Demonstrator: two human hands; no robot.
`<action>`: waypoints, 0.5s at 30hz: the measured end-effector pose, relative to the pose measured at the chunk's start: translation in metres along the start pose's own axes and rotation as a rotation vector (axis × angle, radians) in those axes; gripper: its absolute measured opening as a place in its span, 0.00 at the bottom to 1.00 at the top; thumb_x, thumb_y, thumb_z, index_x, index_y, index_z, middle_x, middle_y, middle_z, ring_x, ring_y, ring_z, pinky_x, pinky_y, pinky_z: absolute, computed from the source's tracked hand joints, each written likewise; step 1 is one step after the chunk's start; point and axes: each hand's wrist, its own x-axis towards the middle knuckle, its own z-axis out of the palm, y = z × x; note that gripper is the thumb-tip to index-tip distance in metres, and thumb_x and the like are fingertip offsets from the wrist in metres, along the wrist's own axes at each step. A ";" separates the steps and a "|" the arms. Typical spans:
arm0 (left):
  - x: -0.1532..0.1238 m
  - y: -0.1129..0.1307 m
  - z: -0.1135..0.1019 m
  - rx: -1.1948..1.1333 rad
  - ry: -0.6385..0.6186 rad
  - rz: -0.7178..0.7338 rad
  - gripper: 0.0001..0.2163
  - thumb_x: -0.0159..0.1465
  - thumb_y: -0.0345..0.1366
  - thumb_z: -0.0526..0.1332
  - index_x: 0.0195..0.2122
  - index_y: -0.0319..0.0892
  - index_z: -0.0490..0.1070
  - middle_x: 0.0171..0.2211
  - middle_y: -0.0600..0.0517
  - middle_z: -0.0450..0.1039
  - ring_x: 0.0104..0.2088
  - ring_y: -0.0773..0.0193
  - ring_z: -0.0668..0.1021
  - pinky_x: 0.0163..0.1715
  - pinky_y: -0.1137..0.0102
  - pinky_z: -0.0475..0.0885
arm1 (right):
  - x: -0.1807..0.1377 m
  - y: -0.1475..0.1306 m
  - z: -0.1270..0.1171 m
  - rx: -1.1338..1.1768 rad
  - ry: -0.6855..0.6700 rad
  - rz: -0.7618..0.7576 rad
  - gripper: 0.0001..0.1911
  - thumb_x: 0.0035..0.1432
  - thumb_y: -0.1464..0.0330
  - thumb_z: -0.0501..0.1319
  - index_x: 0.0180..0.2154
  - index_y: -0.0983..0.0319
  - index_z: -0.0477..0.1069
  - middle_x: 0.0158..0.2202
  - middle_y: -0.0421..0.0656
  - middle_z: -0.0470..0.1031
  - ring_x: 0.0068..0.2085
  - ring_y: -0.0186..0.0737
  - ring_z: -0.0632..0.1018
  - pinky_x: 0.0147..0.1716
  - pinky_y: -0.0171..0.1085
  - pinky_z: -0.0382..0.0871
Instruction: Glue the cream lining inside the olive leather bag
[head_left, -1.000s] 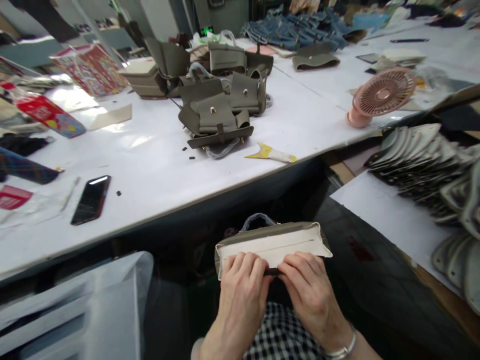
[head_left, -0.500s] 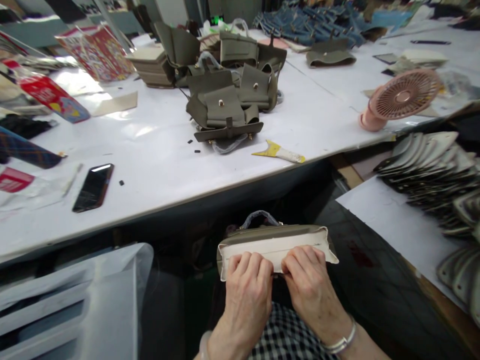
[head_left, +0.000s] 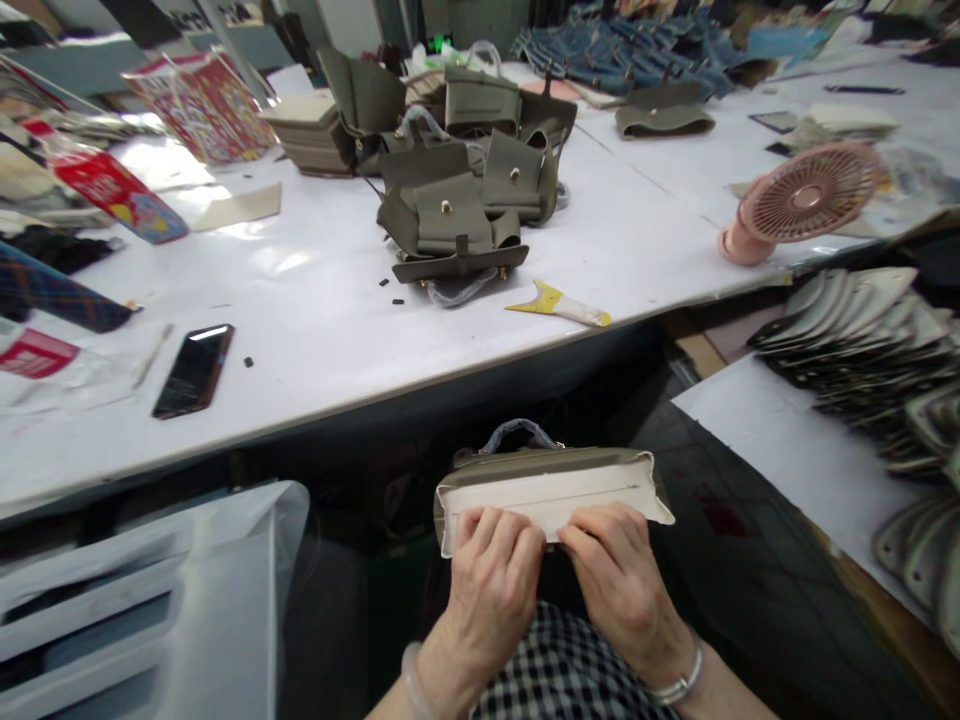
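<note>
An olive-green handbag (head_left: 540, 462) rests over my lap, its cream-white panel (head_left: 551, 498) facing up towards me. A thin line runs along that panel. The bag's handle (head_left: 517, 428), wrapped in clear plastic, arches at its far side. My left hand (head_left: 496, 570) is closed on the near edge of the bag, left of the middle. Close beside it, my right hand (head_left: 615, 560) grips the same edge with fingers curled over. Both thumbs are tucked partly out of sight, and the bag's underside is hidden.
On the white table (head_left: 322, 330) ahead sit olive bag pieces (head_left: 450, 215), a yellow-and-white scraper-like tool (head_left: 559, 303), a phone (head_left: 195, 370) and a pink fan (head_left: 806, 200). A plastic-covered crate (head_left: 225, 600) stands at lower left. Stacked cut pieces (head_left: 855, 350) lie to the right.
My right hand has shifted slightly left along the bag's near edge, nearer to the left hand. Both hands keep hold. The view has moved a little.
</note>
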 end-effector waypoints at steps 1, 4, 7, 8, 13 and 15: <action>0.000 0.000 -0.001 0.003 -0.007 -0.005 0.09 0.67 0.25 0.54 0.30 0.42 0.64 0.29 0.53 0.67 0.32 0.62 0.67 0.38 0.64 0.60 | 0.001 -0.001 0.000 -0.005 -0.001 -0.017 0.13 0.60 0.86 0.55 0.44 0.69 0.69 0.41 0.48 0.70 0.44 0.42 0.69 0.46 0.46 0.63; 0.003 0.001 -0.004 0.027 -0.038 -0.011 0.06 0.68 0.26 0.55 0.33 0.42 0.65 0.31 0.53 0.68 0.33 0.62 0.68 0.39 0.64 0.61 | 0.003 -0.003 0.001 0.004 0.006 -0.036 0.13 0.60 0.87 0.54 0.42 0.68 0.70 0.39 0.47 0.71 0.42 0.41 0.70 0.44 0.45 0.63; 0.006 0.001 -0.009 0.020 -0.101 -0.005 0.05 0.66 0.25 0.56 0.39 0.43 0.66 0.37 0.52 0.71 0.36 0.61 0.70 0.40 0.64 0.63 | 0.003 -0.006 0.005 0.001 0.014 -0.033 0.12 0.59 0.87 0.55 0.42 0.69 0.69 0.38 0.48 0.71 0.43 0.43 0.70 0.45 0.47 0.65; 0.007 0.000 -0.012 0.002 -0.133 -0.017 0.06 0.66 0.25 0.57 0.40 0.43 0.66 0.39 0.52 0.72 0.38 0.60 0.70 0.40 0.64 0.63 | 0.003 -0.007 0.006 -0.009 0.018 -0.030 0.12 0.59 0.87 0.55 0.41 0.70 0.69 0.38 0.49 0.71 0.43 0.43 0.70 0.45 0.47 0.65; 0.013 -0.001 -0.022 -0.121 -0.270 -0.143 0.08 0.62 0.29 0.63 0.39 0.44 0.65 0.41 0.52 0.71 0.41 0.58 0.71 0.43 0.62 0.66 | 0.011 -0.011 0.004 -0.008 -0.043 0.004 0.11 0.61 0.86 0.53 0.37 0.68 0.67 0.34 0.47 0.68 0.38 0.41 0.68 0.41 0.45 0.64; 0.015 -0.001 -0.024 -0.136 -0.304 -0.176 0.08 0.62 0.29 0.63 0.39 0.45 0.65 0.41 0.53 0.71 0.41 0.58 0.71 0.43 0.61 0.66 | 0.016 -0.012 0.002 0.010 -0.096 0.022 0.11 0.63 0.85 0.51 0.35 0.67 0.66 0.32 0.45 0.67 0.37 0.41 0.66 0.40 0.44 0.63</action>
